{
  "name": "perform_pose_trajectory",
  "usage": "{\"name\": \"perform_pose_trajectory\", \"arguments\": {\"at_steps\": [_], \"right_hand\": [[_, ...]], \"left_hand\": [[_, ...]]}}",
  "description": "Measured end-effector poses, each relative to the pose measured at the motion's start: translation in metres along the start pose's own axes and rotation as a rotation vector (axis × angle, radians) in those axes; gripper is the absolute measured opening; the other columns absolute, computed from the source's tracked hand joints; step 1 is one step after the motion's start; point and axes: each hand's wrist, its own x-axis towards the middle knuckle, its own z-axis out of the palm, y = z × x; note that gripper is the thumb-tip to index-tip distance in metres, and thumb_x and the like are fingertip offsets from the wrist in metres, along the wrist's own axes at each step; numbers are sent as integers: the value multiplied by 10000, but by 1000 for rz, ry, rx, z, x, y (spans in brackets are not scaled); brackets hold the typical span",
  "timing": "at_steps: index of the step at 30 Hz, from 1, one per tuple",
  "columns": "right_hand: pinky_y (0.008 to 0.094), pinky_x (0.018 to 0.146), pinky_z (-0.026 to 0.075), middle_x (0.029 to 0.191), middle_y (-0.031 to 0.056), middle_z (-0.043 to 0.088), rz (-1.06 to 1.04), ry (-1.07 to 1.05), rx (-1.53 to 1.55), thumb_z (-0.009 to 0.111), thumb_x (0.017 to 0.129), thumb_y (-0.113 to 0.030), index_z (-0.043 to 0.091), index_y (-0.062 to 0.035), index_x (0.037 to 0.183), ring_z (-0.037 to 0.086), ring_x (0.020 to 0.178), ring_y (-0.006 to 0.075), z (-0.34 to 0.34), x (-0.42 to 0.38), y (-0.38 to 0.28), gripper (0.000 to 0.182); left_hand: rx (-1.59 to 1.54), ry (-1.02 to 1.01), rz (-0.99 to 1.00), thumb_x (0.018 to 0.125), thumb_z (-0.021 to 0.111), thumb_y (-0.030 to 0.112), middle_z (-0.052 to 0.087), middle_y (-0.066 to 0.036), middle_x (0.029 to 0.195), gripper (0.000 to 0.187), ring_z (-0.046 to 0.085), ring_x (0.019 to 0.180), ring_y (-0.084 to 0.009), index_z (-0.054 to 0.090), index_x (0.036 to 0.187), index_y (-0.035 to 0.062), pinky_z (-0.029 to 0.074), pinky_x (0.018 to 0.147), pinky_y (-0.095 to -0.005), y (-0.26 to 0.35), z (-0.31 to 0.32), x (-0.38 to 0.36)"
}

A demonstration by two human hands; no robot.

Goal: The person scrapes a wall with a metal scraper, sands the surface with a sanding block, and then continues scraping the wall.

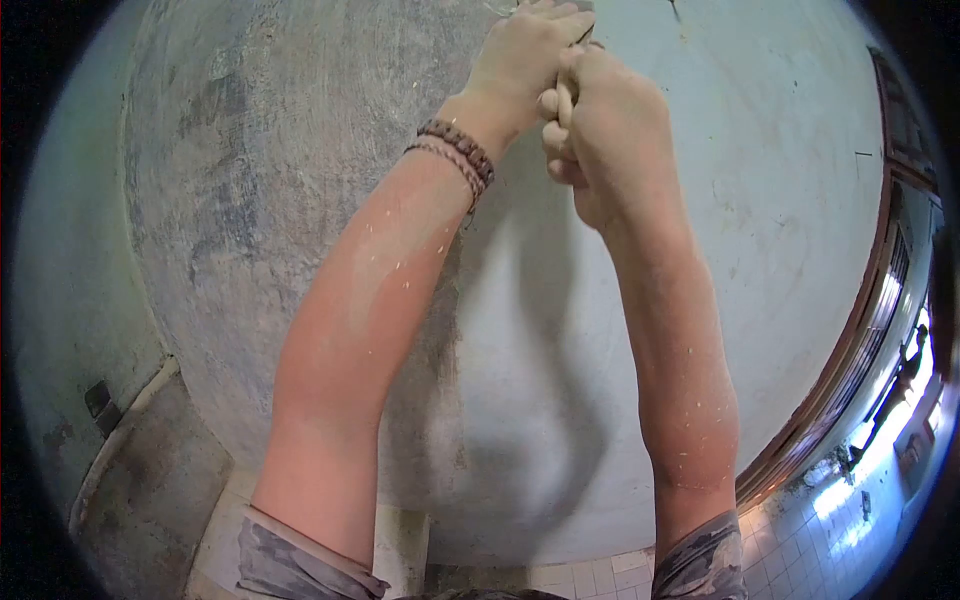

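- Right hand (618, 125): fingers curled together into a fist; I cannot tell what it closes on, as the palm is hidden.
- Left hand (530, 52): just left of the right hand and a little higher, back towards the camera; its underside is hidden, so I cannot tell whether it grips anything.
- Wall (780, 210): directly behind both hands, patchy grey to the left of the left hand, smoother and pale to the right of the right hand.
- Bracelets (462, 153): two, braided, on the wrist below the left hand.
- Forearms (685, 350): below the hands, dotted with pale flecks.
- Shadow (550, 300): on the wall below the hands.
- Tiled floor (785, 545): far below the right hand.
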Motion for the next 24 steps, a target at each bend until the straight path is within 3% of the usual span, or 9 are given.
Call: {"name": "perform_pose_trajectory", "arguments": {"at_steps": [8, 10, 14, 16, 17, 19, 20, 22, 24], "right_hand": [[227, 395, 240, 620, -12, 466, -22, -20, 7, 462, 949, -185, 498, -94, 766, 343, 439, 55, 3, 6, -7, 208], [229, 395, 241, 617, -11, 466, -4, -6, -13, 464, 948, -187, 498, -93, 762, 340, 440, 56, 2, -2, -1, 211], [231, 395, 247, 606, -10, 464, 20, 31, 43, 473, 944, -194, 495, -94, 744, 333, 437, 56, 2, 13, -2, 225], [258, 393, 305, 642, 21, 495, 12, 6, 61, 448, 933, -171, 517, -60, 831, 391, 444, 82, -1, 17, -10, 166], [285, 390, 364, 678, 53, 527, 9, -21, 82, 423, 923, -149, 540, -27, 919, 450, 452, 109, -2, 18, -12, 169], [283, 392, 360, 687, 47, 525, 51, -29, 50, 426, 919, -145, 539, -33, 928, 445, 455, 103, -8, 4, -8, 159], [281, 395, 356, 695, 40, 523, 83, -34, 17, 430, 916, -141, 538, -39, 936, 440, 459, 97, -9, 0, -7, 150], [288, 399, 355, 702, 39, 521, 43, -30, -10, 428, 917, -140, 537, -40, 942, 434, 462, 96, -10, 7, -4, 151], [294, 404, 351, 702, 40, 520, -2, -17, -14, 429, 920, -140, 546, -29, 953, 429, 463, 100, -8, 17, -8, 164]], "left_hand": [[33, 20, 58, 878, 568, 150, 622, -249, 1186, 318, 568, 1158, -394, 619, 1106, -66, 453, 1007, -434, -14, 1, 12], [-1, 161, 129, 821, 630, 153, 675, -135, 1090, 332, 624, 1055, -308, 649, 1130, 33, 505, 900, -356, -9, 5, -6], [77, 140, 190, 827, 621, 147, 667, -144, 1119, 322, 619, 1066, -314, 647, 1124, 25, 503, 907, -364, -19, 5, 11], [158, -192, 29, 817, 616, 148, 664, -139, 1117, 330, 619, 1043, -322, 644, 1124, 31, 508, 881, -379, -21, -1, 32], [158, -194, 30, 817, 616, 148, 664, -139, 1117, 330, 619, 1043, -322, 644, 1124, 31, 508, 881, -379, -17, -1, 28], [70, -8, 140, 751, 668, 139, 644, -106, 1026, 228, 602, 1041, -304, 607, 951, 50, 505, 898, -397, -13, 6, 11], [71, -3, 144, 751, 668, 139, 644, -106, 1026, 228, 602, 1041, -304, 607, 951, 50, 505, 898, -397, -13, 11, 9], [174, 316, 238, 797, 613, 172, 652, -109, 960, 239, 621, 915, -314, 627, 999, 46, 512, 765, -394, -12, 20, 5], [129, 154, 171, 778, 640, 164, 651, -106, 966, 218, 615, 967, -305, 621, 958, 43, 504, 839, -397, -20, 19, 23]]}}
